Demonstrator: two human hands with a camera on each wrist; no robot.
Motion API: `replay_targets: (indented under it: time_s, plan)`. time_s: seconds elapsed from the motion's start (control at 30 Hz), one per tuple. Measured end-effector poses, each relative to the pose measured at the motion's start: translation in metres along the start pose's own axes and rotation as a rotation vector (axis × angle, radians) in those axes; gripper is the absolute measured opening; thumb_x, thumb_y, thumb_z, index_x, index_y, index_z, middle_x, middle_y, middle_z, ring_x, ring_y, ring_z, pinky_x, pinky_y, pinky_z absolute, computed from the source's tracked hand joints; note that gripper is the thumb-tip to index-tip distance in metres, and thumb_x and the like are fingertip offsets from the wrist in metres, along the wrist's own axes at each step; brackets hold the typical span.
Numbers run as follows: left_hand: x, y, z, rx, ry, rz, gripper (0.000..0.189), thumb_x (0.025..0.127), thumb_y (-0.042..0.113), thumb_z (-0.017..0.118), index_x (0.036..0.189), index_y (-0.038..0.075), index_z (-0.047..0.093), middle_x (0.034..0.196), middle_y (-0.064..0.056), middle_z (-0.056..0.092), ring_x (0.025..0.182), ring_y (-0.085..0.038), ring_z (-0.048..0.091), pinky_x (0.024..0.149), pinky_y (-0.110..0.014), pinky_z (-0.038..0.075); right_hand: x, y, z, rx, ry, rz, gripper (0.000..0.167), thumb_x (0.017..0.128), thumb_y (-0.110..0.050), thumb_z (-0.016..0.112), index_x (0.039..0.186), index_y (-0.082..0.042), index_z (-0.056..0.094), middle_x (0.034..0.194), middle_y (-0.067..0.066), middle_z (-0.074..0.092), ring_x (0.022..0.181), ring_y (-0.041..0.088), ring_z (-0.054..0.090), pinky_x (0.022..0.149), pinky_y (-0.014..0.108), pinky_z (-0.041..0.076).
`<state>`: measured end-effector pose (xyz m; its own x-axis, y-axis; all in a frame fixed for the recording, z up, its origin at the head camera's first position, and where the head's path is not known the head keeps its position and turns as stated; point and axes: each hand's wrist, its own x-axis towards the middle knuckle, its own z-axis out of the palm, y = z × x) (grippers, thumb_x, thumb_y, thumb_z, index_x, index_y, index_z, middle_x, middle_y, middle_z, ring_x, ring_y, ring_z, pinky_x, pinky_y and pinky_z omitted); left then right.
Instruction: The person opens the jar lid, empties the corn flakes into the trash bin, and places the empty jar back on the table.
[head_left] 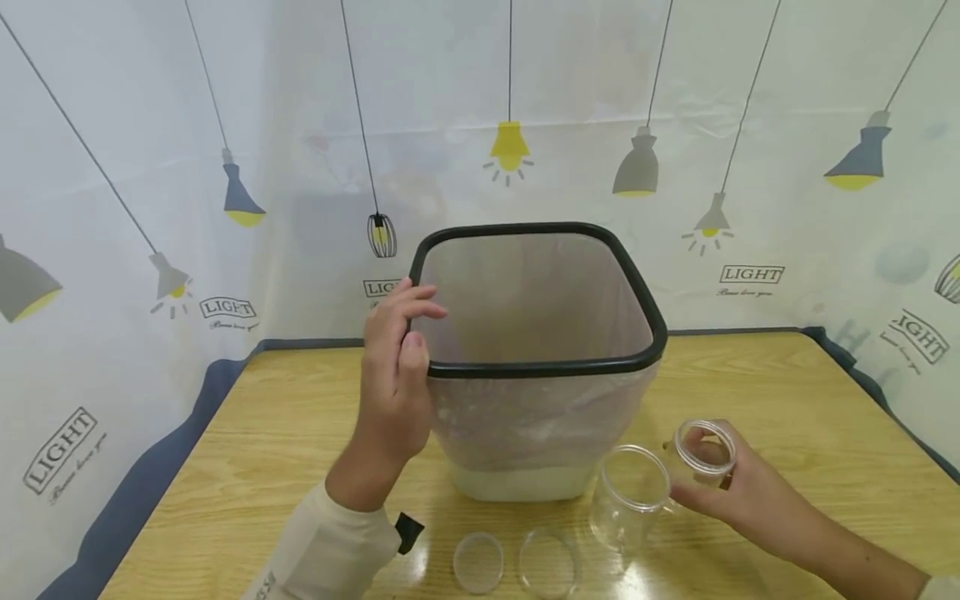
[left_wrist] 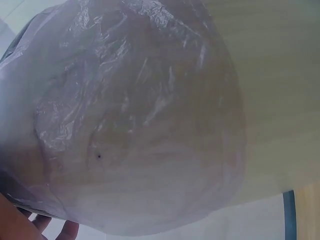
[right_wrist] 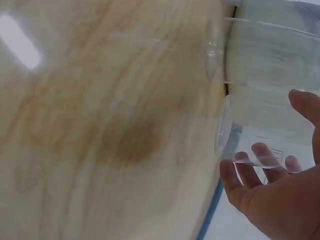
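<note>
A bin [head_left: 525,483] with a black rim [head_left: 547,367] and a thin translucent plastic bag [left_wrist: 150,100] over its outside stands mid-table. My left hand [head_left: 397,367] grips the rim on its left side; some fingers show at the lower left of the left wrist view. Right of the bin, my right hand [head_left: 738,496] holds a small clear jar [head_left: 705,454], fingers round its far side and thumb in front. A larger clear cup [head_left: 626,508] stands between that hand and the bin. The right wrist view shows the small jar [right_wrist: 265,120] beside the larger cup [right_wrist: 270,55].
Two clear round pieces, a smaller disc [head_left: 478,564] and a larger ring-like one [head_left: 550,564], lie on the wooden table [head_left: 285,467] in front of the bin. A white cloth [head_left: 300,150] printed with lamps hangs behind and at both sides.
</note>
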<state>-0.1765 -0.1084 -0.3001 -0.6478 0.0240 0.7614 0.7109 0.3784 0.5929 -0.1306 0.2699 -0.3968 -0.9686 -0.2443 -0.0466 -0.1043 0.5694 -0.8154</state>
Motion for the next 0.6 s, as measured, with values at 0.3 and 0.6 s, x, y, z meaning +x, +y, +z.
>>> replay_targets:
  time_s: [0.3,0.6]
  plan:
    - [-0.002,-0.001,0.0,0.002,-0.001,-0.011,0.038,0.095,0.012,0.029,0.115,0.0,0.059,0.138,-0.016,0.054,0.149,-0.026,0.03,0.123,-0.052,0.015,-0.006,0.014,0.014,0.005,-0.043,-0.044,0.059,0.088,-0.021,0.076,0.133,-0.009,0.039,0.135,0.025,0.058,0.11,-0.015,0.049,0.077,0.023,0.05]
    - [-0.001,-0.001,-0.003,-0.006,-0.029,0.001,0.039,0.096,0.013,0.029,0.118,0.001,0.059,0.142,-0.015,0.051,0.149,-0.026,0.029,0.122,-0.053,0.015,-0.007,0.02,0.011,-0.011,-0.106,-0.028,0.068,0.088,-0.024,0.075,0.14,-0.01,0.034,0.136,0.027,0.057,0.116,0.009,0.061,0.078,0.021,0.05]
